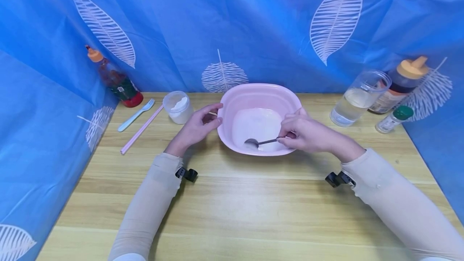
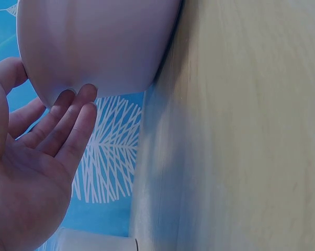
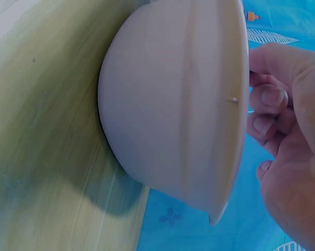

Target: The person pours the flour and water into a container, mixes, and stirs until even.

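Note:
A pink plastic basin stands on the table, with white stuff in its bottom; whether powder or liquid I cannot tell. My left hand holds the basin's left rim. In the left wrist view, several fingers touch the outer wall below that rim. Over the basin's right side, my right hand pinches the handle of a dark metal spoon. The spoon's bowl is down inside the basin, near its front wall. The right wrist view shows curled fingers beside the rim, and the spoon is hidden there.
A clear jar of white powder is left of the basin. Farther left are a pink stick, a light blue fork and a red sauce bottle. On the right stand a cup of clear liquid, a dark bottle and a green-capped shaker.

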`<state>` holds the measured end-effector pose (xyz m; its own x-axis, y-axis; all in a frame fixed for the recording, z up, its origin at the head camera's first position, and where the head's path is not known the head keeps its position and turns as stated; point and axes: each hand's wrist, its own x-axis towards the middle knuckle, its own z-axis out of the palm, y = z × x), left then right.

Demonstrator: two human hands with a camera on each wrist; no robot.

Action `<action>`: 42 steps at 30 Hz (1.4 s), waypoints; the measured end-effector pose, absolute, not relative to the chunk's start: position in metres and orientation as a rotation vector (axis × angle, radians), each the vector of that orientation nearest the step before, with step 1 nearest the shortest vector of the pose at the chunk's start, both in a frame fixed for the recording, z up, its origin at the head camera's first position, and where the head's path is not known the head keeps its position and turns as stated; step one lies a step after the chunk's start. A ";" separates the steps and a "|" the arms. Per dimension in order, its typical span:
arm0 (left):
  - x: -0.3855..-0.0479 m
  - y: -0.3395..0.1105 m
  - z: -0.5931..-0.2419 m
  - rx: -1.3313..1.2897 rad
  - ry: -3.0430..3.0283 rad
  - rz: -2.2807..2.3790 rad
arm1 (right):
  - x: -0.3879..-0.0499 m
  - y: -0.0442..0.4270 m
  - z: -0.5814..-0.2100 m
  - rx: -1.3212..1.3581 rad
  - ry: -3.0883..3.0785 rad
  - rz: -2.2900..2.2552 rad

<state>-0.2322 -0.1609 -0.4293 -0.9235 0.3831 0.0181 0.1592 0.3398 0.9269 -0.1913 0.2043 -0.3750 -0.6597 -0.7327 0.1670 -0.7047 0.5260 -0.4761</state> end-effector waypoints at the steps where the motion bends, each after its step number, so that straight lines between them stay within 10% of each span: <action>1: -0.232 -0.161 -0.429 0.492 2.398 1.623 | -0.191 0.204 -0.375 -1.273 2.686 -0.805; 42: -0.233 -0.160 -0.429 0.501 2.392 1.626 | -0.190 0.173 -0.380 -1.148 2.804 -0.853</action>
<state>-0.2330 -0.1603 -0.4291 -0.9211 0.3887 0.0204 0.1621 0.3353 0.9281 -0.1902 0.1729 -0.3800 -0.7337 -0.6485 0.2029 -0.6516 0.5869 -0.4806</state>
